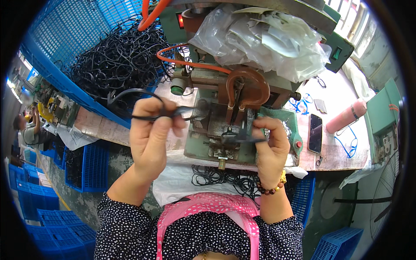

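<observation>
Black frame, slender, curved

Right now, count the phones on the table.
1: a dark phone lying on the table, just left of the pink bottle. Any under the clutter would be hidden.

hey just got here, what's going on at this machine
A person is working at a green machine with both hands. The left hand holds a black looped piece left of the brown curved part; the right hand grips a dark, blurred piece at the machine's front. Black loops fill a blue basket at left, with more between person and machine.
</observation>
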A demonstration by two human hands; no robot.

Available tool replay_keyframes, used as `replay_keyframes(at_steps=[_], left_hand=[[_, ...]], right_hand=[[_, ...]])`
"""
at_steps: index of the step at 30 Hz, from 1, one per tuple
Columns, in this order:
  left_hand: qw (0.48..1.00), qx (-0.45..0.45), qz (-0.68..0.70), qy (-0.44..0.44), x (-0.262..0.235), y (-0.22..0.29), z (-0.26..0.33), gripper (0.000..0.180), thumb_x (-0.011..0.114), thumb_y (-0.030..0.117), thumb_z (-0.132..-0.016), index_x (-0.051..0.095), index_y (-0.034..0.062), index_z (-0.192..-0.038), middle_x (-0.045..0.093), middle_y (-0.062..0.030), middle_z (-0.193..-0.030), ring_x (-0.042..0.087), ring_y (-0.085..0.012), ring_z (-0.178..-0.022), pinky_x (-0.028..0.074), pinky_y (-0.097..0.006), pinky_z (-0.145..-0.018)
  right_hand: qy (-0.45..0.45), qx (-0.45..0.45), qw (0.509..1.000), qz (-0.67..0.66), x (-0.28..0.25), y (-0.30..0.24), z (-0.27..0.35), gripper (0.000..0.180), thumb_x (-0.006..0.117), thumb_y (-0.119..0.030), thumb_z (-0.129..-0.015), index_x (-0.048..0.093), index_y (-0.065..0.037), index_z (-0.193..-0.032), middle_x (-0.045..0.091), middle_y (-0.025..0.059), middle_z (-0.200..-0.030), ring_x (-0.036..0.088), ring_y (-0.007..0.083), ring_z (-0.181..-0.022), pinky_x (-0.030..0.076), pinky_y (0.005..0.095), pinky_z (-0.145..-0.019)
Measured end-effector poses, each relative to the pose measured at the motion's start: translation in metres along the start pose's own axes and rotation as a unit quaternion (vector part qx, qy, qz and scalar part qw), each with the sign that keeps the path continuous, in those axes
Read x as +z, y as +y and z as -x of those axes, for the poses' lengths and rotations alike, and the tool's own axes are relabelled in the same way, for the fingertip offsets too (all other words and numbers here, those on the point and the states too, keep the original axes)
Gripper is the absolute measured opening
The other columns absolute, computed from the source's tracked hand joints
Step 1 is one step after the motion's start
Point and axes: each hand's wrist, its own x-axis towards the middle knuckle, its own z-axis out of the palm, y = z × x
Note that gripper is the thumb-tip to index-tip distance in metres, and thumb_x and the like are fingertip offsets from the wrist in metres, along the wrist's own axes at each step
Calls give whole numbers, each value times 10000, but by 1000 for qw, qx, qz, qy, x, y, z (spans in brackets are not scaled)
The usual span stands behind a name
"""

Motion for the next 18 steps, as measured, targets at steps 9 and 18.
replay_keyframes(at_steps=[9, 18], left_hand=[[999, 40, -3, -21, 17, -9, -28, 207, 604, 104, -1020, 593, -30, -1177, 710, -112, -1093, 695, -135, -866, 498, -220, -648], [989, 89, -42, -107, 20, -3, -2, 196, 542, -13, -1000, 511, -22, -1193, 668, -106, -961, 600, -103, -755, 490, -225, -683]], right_hand=[[-37, 83, 994, -63, 35, -4, -1, 494, 653, 91, -886, 456, 20, -1333, 635, 62, -1044, 592, 121, -983, 482, 258, -891], [-57, 83, 990, -104, 31, -3, -5, 488, 633, 84, -901, 447, 25, -1348, 634, 79, -1092, 584, 138, -1045, 471, 276, -934]])
